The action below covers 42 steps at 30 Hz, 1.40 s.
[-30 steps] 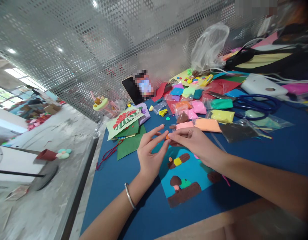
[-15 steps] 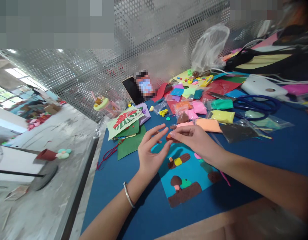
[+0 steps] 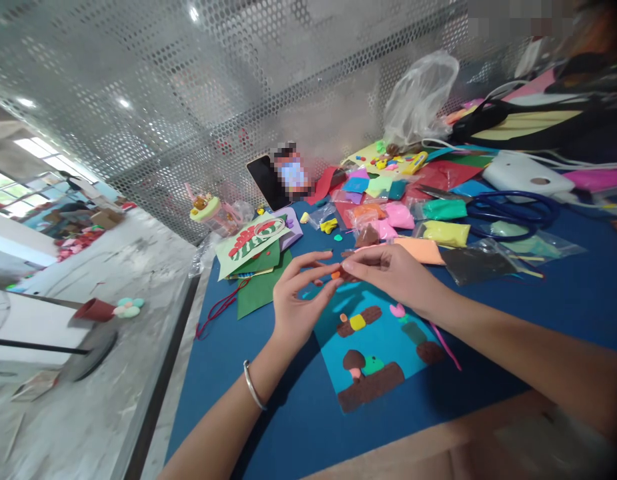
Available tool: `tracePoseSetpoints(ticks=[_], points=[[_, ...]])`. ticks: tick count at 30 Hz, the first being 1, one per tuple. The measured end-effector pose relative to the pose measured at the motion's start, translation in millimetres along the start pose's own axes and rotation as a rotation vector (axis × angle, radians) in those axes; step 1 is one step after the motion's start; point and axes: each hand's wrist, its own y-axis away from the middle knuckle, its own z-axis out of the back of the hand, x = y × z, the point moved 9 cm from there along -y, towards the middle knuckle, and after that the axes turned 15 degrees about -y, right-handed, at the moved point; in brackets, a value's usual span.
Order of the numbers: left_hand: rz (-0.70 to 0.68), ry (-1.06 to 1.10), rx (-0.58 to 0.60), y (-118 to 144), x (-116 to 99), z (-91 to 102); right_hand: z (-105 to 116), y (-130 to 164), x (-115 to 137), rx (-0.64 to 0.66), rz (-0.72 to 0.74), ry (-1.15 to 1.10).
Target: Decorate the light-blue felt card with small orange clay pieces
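While both hands meet above the card, keep the pinch light: soft clay smears if squeezed, so roll with fingertips only and hold it low over the work.

Far left: grey concrete floor (image 3: pixel 88 400), rough and dusty, with a dark red pot (image 3: pixel 94 310) lying on its side beside pale clay petals. Perforated metal screen (image 3: pixel 188 100) behind the table, shiny, full of round holes.

Blue table cover (image 3: pixel 238 373), smooth and matte. Red cord (image 3: pixel 215 312) looped near stacked green paper sheets (image 3: pixel 258 267), flat and thin, one with a red leaf pattern.

Left hand (image 3: pixel 295 300): fingers partly curled, thumb and forefinger closing on the orange clay bit (image 3: pixel 337 274); silver bangle (image 3: pixel 251 385) on the wrist. Right hand (image 3: pixel 395 277): pinching the same bit from the other side, fingertips touching the left's. The bit is tiny and soft-looking, held in the air just above the top edge of the turquoise card (image 3: pixel 378 347).

That card carries flattened brown clay strips, a yellow lump, a green lump and a small pink shape, all matte and doughy.

Right and behind: clay packets (image 3: pixel 438 232) in clear bags, several colours; blue scissors (image 3: pixel 513 208), glossy handles; crinkled clear plastic bag (image 3: pixel 421 93); white plastic device (image 3: pixel 528 175), rounded.
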Motion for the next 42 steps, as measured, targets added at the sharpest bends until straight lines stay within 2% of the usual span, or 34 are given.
tracePoseSetpoints(ticks=[10, 21, 26, 30, 36, 42], points=[[0.023, -0.006, -0.007, 2.1, 5.3, -1.3, -0.6, 3.6, 1.3, 0.007, 0.060, 0.015], [-0.023, -0.025, 0.020, 5.4, -0.4, -5.5, -2.6, -1.9, -8.6, 0.036, 0.030, 0.083], [-0.006, -0.110, 0.069, 10.4, -2.2, 5.2, -6.1, 0.8, -4.9, 0.075, 0.068, 0.301], [0.055, -0.254, 0.144, 23.0, 6.5, 13.8, -12.0, 5.1, -4.4, 0.115, 0.091, 0.556], [0.083, -0.313, 0.337, 44.8, 18.4, 2.2, -23.0, 9.8, -19.9, 0.200, 0.077, 0.805], [-0.012, -0.369, 0.373, 52.9, 7.1, -1.8, -28.9, 13.3, -24.7, 0.238, 0.074, 0.957]])
